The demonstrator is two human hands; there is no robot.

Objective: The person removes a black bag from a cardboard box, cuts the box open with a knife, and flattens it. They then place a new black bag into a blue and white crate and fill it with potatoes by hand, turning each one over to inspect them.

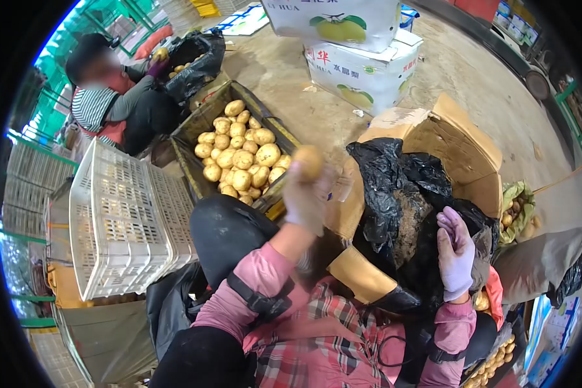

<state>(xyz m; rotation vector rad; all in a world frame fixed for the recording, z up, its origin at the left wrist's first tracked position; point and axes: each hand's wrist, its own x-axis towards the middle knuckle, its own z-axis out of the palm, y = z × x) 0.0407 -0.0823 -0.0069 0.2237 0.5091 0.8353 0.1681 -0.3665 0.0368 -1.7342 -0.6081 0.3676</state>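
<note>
My left hand (304,204), in a pale glove and smeared by motion, grips a potato (308,161) between the potato crate and the carton. Many potatoes (242,152) fill the long crate (197,171) just left of it. My right hand (456,252), in a light purple glove, is held up with thumb apart from the fingers and nothing in it. It is over the right side of an open cardboard carton (469,142) lined with black plastic (378,187). Brown, soil-like matter (410,226) shows on the plastic.
White plastic crates (119,226) stand at my left. Printed white boxes (362,71) are stacked ahead. A co-worker (110,97) crouches at upper left, holding a potato by a black bag (204,61). A green sack (517,207) with potatoes lies at right; more potatoes (498,362) sit at lower right.
</note>
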